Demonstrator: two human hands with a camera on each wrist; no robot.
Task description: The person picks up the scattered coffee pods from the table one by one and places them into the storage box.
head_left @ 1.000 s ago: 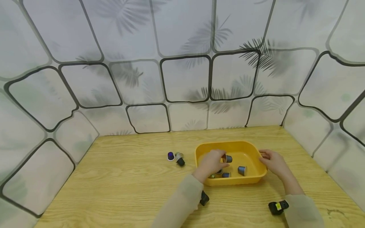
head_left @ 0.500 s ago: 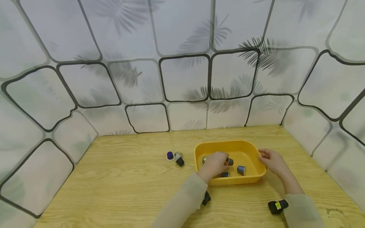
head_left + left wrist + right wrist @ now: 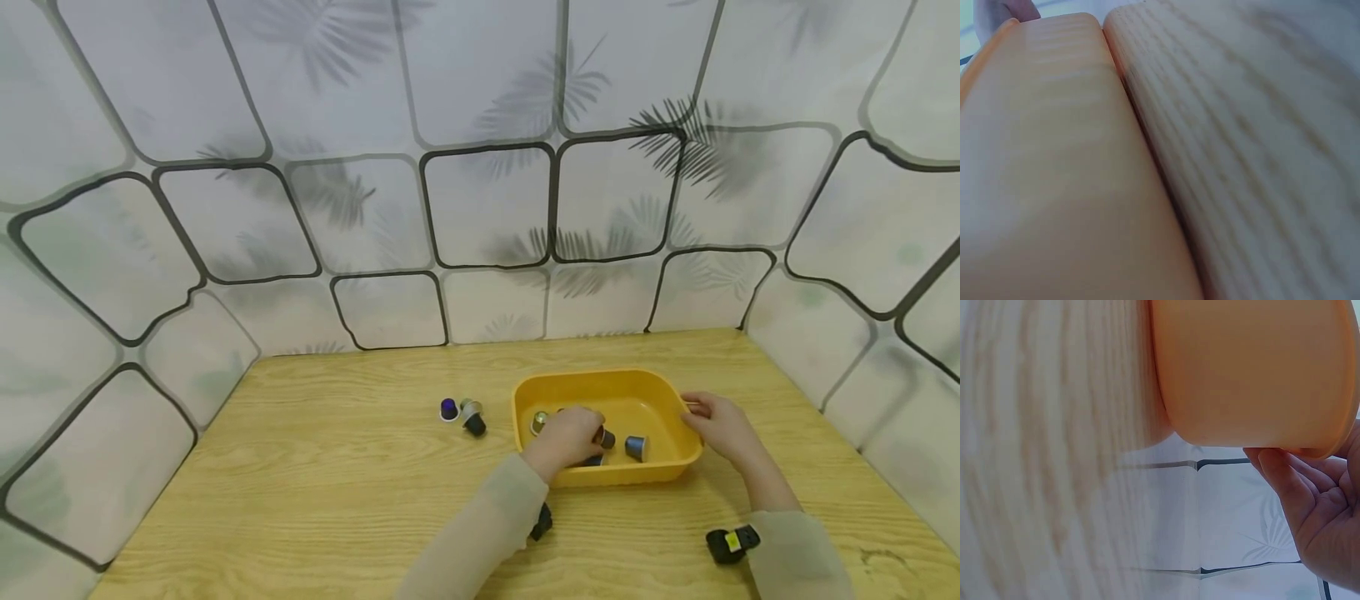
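A yellow plastic tray (image 3: pixel 615 477) stands on the wooden table. My left hand (image 3: pixel 567 437) reaches low inside it, fingertips around a dark coffee capsule (image 3: pixel 608 439); the fingers partly hide it. Close by in the tray are a blue capsule (image 3: pixel 636 448), another blue one (image 3: pixel 594 460) partly under the hand, and a gold capsule (image 3: pixel 538 422) by the left wall. My right hand (image 3: pixel 722 429) holds the tray's right end at the rim. In the right wrist view, the right hand's thumb (image 3: pixel 1279 472) lies against the outer wall below the rim.
Left of the tray, a purple capsule (image 3: pixel 448 409) lies on the table (image 3: pixel 315 467) beside a cluster of silver and black capsules (image 3: pixel 472 418). A patterned curtain (image 3: pixel 487 208) closes off the back and sides. The left wrist view shows mostly the tray's outer wall (image 3: pixel 1072 156).
My left hand has lowered the dark capsule toward the tray floor, moving slightly right and nearer. The gold capsule by the left wall has come into sight. My right hand stays at the rim.
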